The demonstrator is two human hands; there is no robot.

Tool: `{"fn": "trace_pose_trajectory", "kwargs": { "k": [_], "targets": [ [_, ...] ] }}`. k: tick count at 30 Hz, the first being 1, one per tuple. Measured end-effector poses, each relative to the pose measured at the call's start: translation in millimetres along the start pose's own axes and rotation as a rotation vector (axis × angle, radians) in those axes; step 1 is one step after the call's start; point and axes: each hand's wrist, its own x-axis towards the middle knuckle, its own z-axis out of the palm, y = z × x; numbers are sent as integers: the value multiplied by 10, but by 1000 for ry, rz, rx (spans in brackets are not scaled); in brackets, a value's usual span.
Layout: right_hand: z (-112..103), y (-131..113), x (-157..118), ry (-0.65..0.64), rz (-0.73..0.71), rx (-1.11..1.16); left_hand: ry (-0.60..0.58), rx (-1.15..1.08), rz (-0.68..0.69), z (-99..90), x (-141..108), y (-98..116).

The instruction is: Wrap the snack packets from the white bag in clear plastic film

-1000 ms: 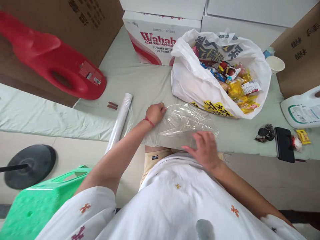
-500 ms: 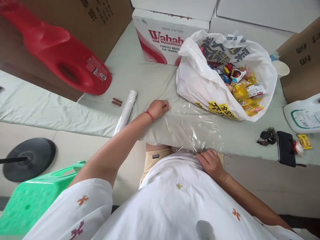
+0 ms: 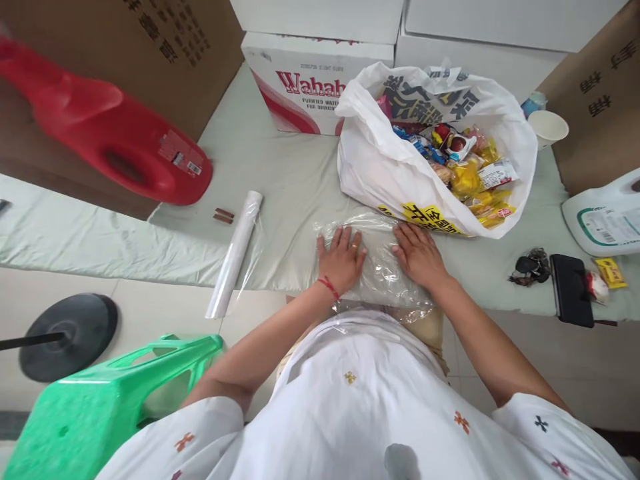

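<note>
A sheet of clear plastic film [image 3: 383,267] lies spread over the front of the cloth-covered table, its near edge drooping past the table edge. My left hand [image 3: 343,259] rests flat on its left part, fingers spread, a ring and a red bracelet showing. On the film's right part lies my right hand [image 3: 419,257], also open with fingers stretched out. A roll of plastic [image 3: 234,257] lies slantwise to the left, apart from my left hand. Just beyond the film stands a white shopping bag [image 3: 370,163], open at the top, holding several wrapped snacks [image 3: 465,175].
A red jug [image 3: 120,140] lies at the left beside a cardboard box [image 3: 200,40]. At the right are a phone [image 3: 573,290], keys [image 3: 531,267], a paper cup [image 3: 549,128] and a white bottle [image 3: 607,213]. Below left stands a green stool [image 3: 75,427].
My right hand has left the film's near edge and moved forward onto it. The left hand has shifted right and down, opening out flat. The film now lies flatter.
</note>
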Motion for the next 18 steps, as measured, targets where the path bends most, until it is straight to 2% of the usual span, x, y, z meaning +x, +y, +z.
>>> {"fn": "trace_pose_trajectory", "kwargs": {
  "k": [2, 3, 6, 8, 10, 11, 13, 15, 17, 18],
  "targets": [
    [-1, 200, -84, 18, 104, -4, -37, 55, 5, 113, 71, -160],
    [-69, 278, -164, 29, 134, 20, -60, 73, 9, 133, 117, -242],
    [-517, 416, -345, 87, 176, 174, -128, 107, 30, 111, 255, -387],
    [-889, 485, -263, 224, 242, 183, -148, 121, 40, 85, 324, -392],
    [-1160, 603, 35, 383, 343, 29, -149, 132, 42, 74, 363, -364],
    [-1229, 688, 246, 381, 374, -53, -149, 137, 42, 74, 372, -350],
    [-1253, 903, 713, 249, 451, -153, -155, 143, 41, 75, 378, -331],
    [-1222, 1134, 1109, 98, 461, -131, -159, 148, 37, 73, 375, -327],
    [-1266, 1327, 1316, 31, 431, -50, -152, 149, 34, 65, 371, -329],
    [-1332, 1393, 1335, 21, 415, -2, -147, 148, 33, 61, 369, -331]
  ]
}}
